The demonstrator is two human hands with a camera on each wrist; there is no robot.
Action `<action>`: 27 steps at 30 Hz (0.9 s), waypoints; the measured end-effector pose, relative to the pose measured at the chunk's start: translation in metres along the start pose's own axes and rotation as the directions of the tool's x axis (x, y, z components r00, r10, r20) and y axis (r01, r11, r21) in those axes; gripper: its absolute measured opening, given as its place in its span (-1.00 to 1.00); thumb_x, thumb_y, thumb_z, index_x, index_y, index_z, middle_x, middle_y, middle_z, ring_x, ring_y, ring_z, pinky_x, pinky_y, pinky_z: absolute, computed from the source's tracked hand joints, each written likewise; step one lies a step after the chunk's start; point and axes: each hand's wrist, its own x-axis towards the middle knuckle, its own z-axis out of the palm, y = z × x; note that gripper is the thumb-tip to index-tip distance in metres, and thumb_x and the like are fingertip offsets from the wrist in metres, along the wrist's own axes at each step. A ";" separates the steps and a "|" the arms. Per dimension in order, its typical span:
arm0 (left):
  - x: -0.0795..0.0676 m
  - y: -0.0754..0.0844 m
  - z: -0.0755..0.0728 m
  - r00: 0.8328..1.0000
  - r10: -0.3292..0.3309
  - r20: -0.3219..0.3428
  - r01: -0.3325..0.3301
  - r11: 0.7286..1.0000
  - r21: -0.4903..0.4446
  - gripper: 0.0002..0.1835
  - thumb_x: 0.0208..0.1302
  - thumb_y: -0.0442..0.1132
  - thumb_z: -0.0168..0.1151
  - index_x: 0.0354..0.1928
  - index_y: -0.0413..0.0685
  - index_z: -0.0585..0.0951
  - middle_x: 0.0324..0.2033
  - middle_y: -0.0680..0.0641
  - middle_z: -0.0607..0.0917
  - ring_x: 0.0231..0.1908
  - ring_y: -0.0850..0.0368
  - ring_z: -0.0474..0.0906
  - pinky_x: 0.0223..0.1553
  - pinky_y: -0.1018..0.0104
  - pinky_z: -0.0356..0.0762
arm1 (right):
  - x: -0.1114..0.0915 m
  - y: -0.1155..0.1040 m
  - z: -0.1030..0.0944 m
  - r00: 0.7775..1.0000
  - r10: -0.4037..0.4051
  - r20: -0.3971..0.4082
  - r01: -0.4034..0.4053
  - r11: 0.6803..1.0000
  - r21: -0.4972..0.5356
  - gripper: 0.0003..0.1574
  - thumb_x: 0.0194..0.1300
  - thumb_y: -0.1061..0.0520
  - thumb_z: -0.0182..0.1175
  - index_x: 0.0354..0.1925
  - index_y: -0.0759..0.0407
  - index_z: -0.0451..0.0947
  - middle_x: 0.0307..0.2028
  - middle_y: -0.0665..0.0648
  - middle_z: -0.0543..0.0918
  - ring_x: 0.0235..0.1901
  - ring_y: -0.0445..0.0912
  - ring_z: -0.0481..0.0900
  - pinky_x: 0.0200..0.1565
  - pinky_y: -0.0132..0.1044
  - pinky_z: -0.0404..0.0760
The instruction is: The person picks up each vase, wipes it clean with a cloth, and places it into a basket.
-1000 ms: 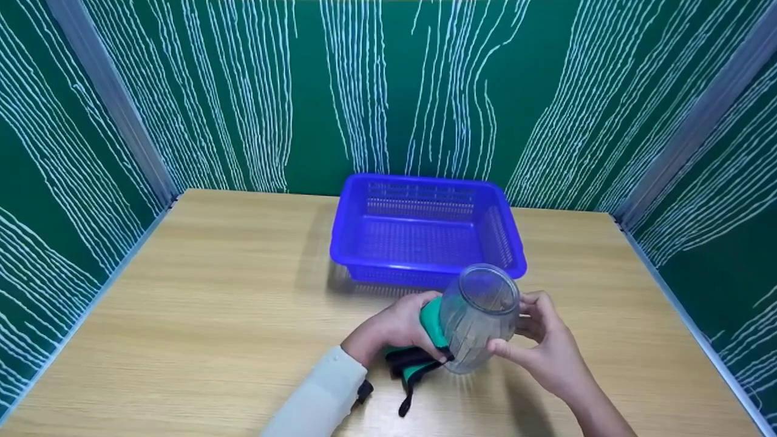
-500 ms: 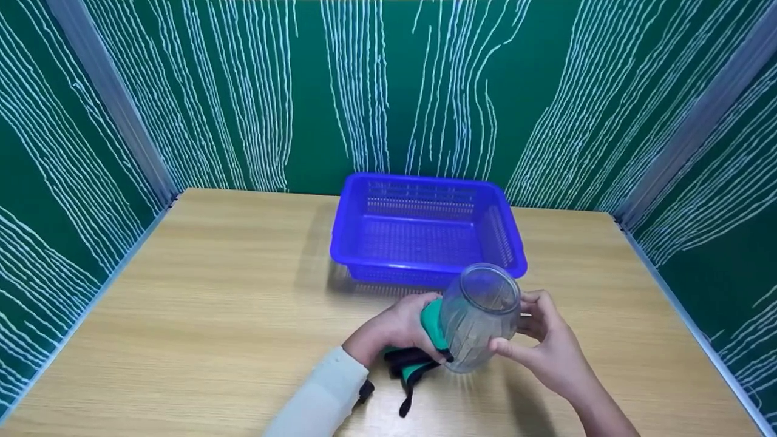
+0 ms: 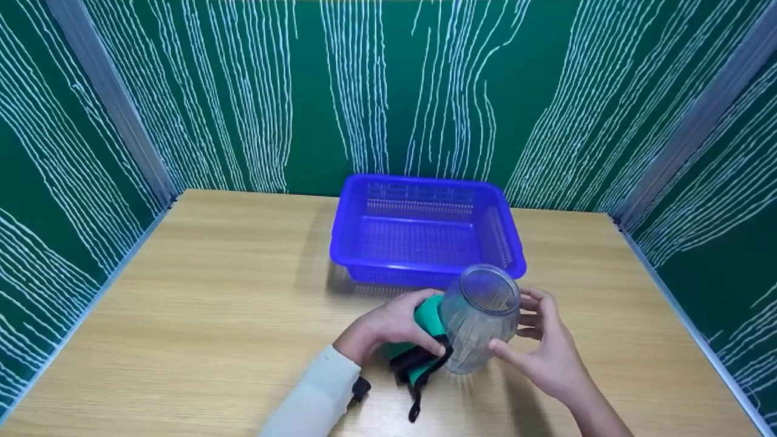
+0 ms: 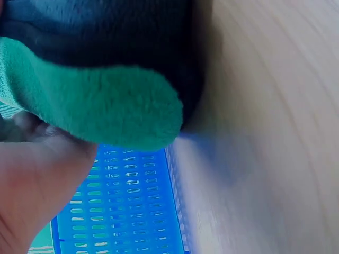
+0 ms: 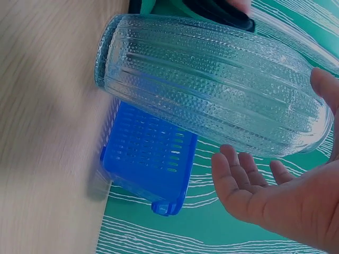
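Observation:
A clear ribbed glass jar (image 3: pixel 479 331) stands nearly upright in front of the basket, its open mouth facing up. My right hand (image 3: pixel 549 352) holds the jar from the right, thumb on the near side and fingers around the far side. In the right wrist view, the jar's dotted, ribbed wall (image 5: pixel 212 84) fills the upper part, with fingers (image 5: pixel 238 174) beside it. My left hand (image 3: pixel 394 325) grips a green cloth with black trim (image 3: pixel 430 315) and presses it against the jar's left side. Part of the cloth hangs below the hand, ending in a black loop.
Behind the jar sits a blue plastic basket (image 3: pixel 419 267) with slotted walls, nothing inside it. A small black piece (image 3: pixel 361 388) shows beside the left sleeve (image 3: pixel 315 394). Green walls with white wavy lines (image 3: pixel 425 91) enclose the wooden table (image 3: pixel 212 315).
The left hand and cloth have shifted slightly along the jar's side, and the cloth's loop hangs a little further right and nearer. The jar and right hand are nearly unchanged.

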 end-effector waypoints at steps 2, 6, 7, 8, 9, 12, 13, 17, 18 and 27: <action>-0.001 0.002 -0.002 1.000 0.012 0.003 -0.011 0.998 -0.056 -0.13 -0.54 -0.05 0.56 0.00 0.56 0.36 -0.14 0.22 0.49 -0.11 0.22 0.39 -0.08 0.25 0.34 | 0.000 0.000 0.000 1.000 0.007 -0.004 -0.007 1.000 0.003 0.06 -0.24 0.01 0.43 0.18 -0.09 0.05 -0.01 0.04 0.41 -0.16 -0.16 0.46 -0.19 -0.31 0.46; -0.001 0.008 -0.006 0.998 0.068 -0.006 -0.068 0.991 -0.111 -0.13 -0.47 -0.11 0.54 0.04 0.53 0.34 -0.10 0.20 0.49 -0.08 0.23 0.39 -0.05 0.27 0.35 | 0.000 0.001 0.000 1.000 0.025 -0.007 -0.025 1.000 -0.009 0.05 -0.26 -0.01 0.44 0.15 -0.08 0.08 0.00 0.03 0.40 -0.16 -0.18 0.46 -0.19 -0.32 0.46; -0.001 0.009 -0.007 0.997 0.081 -0.010 -0.082 0.990 -0.114 -0.13 -0.45 -0.11 0.54 0.05 0.53 0.34 -0.09 0.20 0.49 -0.07 0.23 0.39 -0.04 0.27 0.34 | 0.000 0.001 0.001 1.000 0.028 -0.010 -0.029 1.000 -0.013 0.04 -0.26 -0.01 0.44 0.15 -0.07 0.08 0.00 0.03 0.39 -0.17 -0.19 0.46 -0.19 -0.32 0.46; -0.001 0.011 -0.008 0.996 0.092 -0.016 -0.093 0.990 -0.108 -0.13 -0.44 -0.10 0.53 0.05 0.53 0.33 -0.07 0.22 0.48 -0.06 0.24 0.38 -0.03 0.27 0.33 | 0.000 0.001 0.001 0.999 0.030 -0.014 -0.031 0.999 -0.016 0.03 -0.27 -0.01 0.44 0.14 -0.06 0.10 0.00 0.03 0.39 -0.17 -0.19 0.46 -0.19 -0.32 0.46; -0.002 0.013 -0.009 0.995 0.099 -0.020 -0.100 0.990 -0.096 -0.13 -0.42 -0.07 0.52 0.06 0.55 0.32 -0.06 0.23 0.47 -0.06 0.25 0.37 -0.02 0.27 0.33 | 0.001 0.001 0.001 0.999 0.032 -0.018 -0.032 0.999 -0.020 0.02 -0.27 -0.02 0.44 0.14 -0.05 0.11 0.00 0.03 0.38 -0.18 -0.20 0.46 -0.19 -0.33 0.46; -0.003 0.019 -0.012 0.994 0.103 -0.029 -0.105 0.993 -0.059 -0.14 -0.40 -0.01 0.50 0.07 0.58 0.29 -0.06 0.26 0.46 -0.06 0.26 0.37 -0.03 0.26 0.33 | 0.001 -0.001 0.002 0.999 0.031 -0.027 -0.032 0.999 -0.028 0.00 -0.26 -0.03 0.43 0.13 -0.03 0.12 -0.01 0.01 0.37 -0.19 -0.20 0.47 -0.19 -0.34 0.46; -0.003 0.021 -0.013 0.994 0.105 -0.029 -0.106 0.993 -0.053 -0.14 -0.40 0.00 0.50 0.07 0.59 0.28 -0.06 0.26 0.46 -0.06 0.26 0.37 -0.04 0.26 0.34 | 0.001 -0.001 0.001 0.999 0.031 -0.027 -0.031 0.999 -0.029 -0.01 -0.25 -0.03 0.43 0.12 -0.02 0.12 -0.01 0.01 0.37 -0.18 -0.19 0.47 -0.19 -0.34 0.46; -0.004 0.030 -0.015 0.991 0.132 -0.029 -0.133 0.989 -0.059 -0.15 -0.37 -0.02 0.49 0.08 0.55 0.29 -0.07 0.24 0.48 -0.06 0.26 0.39 -0.05 0.27 0.37 | 0.001 -0.002 0.001 1.000 0.026 -0.018 -0.026 0.999 -0.028 -0.02 -0.24 -0.06 0.42 0.12 -0.01 0.12 -0.03 0.02 0.38 -0.15 -0.17 0.43 -0.18 -0.33 0.46; -0.004 0.032 -0.016 0.990 0.139 -0.030 -0.141 0.988 -0.060 -0.16 -0.36 -0.03 0.49 0.08 0.54 0.30 -0.07 0.23 0.48 -0.07 0.26 0.40 -0.05 0.28 0.37 | 0.001 -0.003 0.000 1.000 0.027 -0.014 -0.027 0.999 -0.026 -0.02 -0.24 -0.06 0.41 0.11 -0.01 0.12 -0.04 0.01 0.39 -0.14 -0.17 0.42 -0.18 -0.32 0.46; -0.002 0.049 -0.024 0.988 0.155 -0.009 -0.156 0.987 -0.049 -0.18 -0.33 0.03 0.46 0.08 0.57 0.27 -0.04 0.25 0.46 -0.04 0.26 0.38 -0.07 0.25 0.38 | 0.002 -0.003 0.000 0.999 0.031 -0.009 -0.031 0.999 -0.017 -0.07 -0.24 -0.08 0.41 0.06 0.00 0.14 -0.06 -0.02 0.41 -0.11 -0.19 0.40 -0.18 -0.32 0.46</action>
